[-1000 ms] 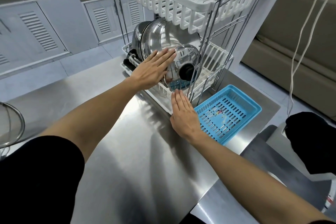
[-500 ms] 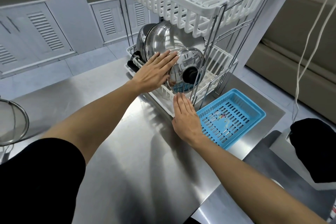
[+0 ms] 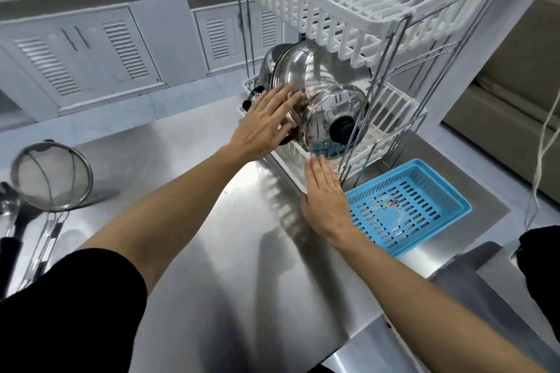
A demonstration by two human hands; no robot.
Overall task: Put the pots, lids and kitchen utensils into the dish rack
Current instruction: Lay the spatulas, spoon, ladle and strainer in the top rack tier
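Observation:
A two-tier white dish rack stands at the back of the steel counter. In its lower tier a large steel pot lies on its side, with a glass lid with a black knob leaning upright in front of it. My left hand is flat and open, its fingertips on the pot's rim just left of the lid. My right hand rests flat on the counter against the rack's front edge, holding nothing. A wire mesh strainer and a ladle lie at the far left of the counter.
A blue perforated plastic basket sits right of my right hand, beside the rack. White louvred cabinets line the far wall under a counter. A white cord hangs at the right edge. The counter ends near my right forearm.
My left hand slid left off the glass lid onto the pot's rim. The view swung left, bringing the strainer and ladle into sight. My right hand stayed put.

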